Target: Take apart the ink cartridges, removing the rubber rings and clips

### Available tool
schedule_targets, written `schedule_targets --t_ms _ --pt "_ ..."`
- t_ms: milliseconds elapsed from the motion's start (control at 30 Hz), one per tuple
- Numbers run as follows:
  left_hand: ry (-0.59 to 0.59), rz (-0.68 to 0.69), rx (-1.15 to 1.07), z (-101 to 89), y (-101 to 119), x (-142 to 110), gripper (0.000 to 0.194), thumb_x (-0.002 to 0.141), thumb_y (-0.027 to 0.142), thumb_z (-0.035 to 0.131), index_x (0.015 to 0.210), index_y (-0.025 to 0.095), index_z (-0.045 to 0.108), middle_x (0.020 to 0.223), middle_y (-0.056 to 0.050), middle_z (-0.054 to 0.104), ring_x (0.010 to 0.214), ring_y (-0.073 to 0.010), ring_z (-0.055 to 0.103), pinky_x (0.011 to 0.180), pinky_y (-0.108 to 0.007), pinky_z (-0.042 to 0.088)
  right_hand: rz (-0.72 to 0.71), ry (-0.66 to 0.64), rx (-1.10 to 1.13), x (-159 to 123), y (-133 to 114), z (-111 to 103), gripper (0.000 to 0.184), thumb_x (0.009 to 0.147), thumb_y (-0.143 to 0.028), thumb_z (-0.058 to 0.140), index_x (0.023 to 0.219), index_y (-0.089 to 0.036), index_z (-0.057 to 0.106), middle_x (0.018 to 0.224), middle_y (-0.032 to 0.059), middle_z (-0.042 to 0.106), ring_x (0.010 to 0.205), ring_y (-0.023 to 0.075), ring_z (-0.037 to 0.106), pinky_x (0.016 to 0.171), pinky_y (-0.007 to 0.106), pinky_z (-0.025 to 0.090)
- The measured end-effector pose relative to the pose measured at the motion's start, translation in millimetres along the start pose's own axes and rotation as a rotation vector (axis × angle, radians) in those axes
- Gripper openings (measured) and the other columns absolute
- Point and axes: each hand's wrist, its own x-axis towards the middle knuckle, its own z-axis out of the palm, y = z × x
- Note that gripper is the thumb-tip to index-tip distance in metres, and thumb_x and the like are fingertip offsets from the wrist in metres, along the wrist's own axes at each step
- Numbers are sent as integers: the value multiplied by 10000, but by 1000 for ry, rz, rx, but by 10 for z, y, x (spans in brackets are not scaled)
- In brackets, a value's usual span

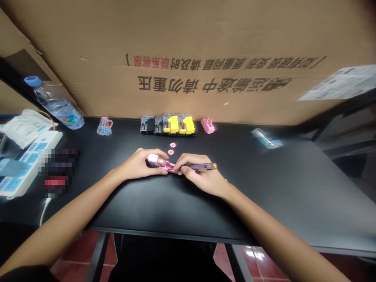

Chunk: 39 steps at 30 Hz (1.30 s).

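While the left hand's fingers point(154, 152) pinch a pink-and-clear ink cartridge point(157, 159) and the right hand's fingers point(188, 158) close around a translucent purple tube point(199, 166), the black counter point(279, 188) spreads around them (red floor tiles point(79, 247) show below its near edge). Just beyond the fingers lie two pink rings point(172, 148), then a row of black and yellow cartridges point(168, 125) before a printed cardboard sheet point(205, 66); well left stand a water bottle point(55, 105) and a power strip point(29, 161).
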Motion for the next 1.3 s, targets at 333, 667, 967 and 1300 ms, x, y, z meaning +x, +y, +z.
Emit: schedule_targets --t_ms 333,667,967,1300 --pt "66 1 66 13 -11 12 380 828 461 906 1147 261 847 1025 -46 842 890 -221 786 869 -318 598 82 54 21 -10 -5 70 249 1025 -299 593 920 -220 805 833 40 788 790 212 744 774 357 579" --pt "165 -23 121 45 4 30 350 858 458 879 1155 276 844 976 -25 833 832 -203 777 819 -303 584 215 226 158 -16 43 198 383 1047 -504 623 979 -191 832 801 56 812 791 226 786 809 375 634" --pt "423 -134 -87 -89 83 12 469 789 541 913 1097 198 828 1074 -75 849 946 -267 810 921 -386 648 160 290 72 -22 92 64 386 1041 -504 621 909 -207 832 755 53 787 676 212 746 719 376 618" --pt "621 -126 -158 -149 -87 85 497 840 489 883 1194 195 696 1100 -75 802 982 -221 784 894 -339 631 -119 -31 -207 -32 198 229 258 1048 -263 613 1222 -296 800 1169 55 837 1065 261 761 1028 490 524"
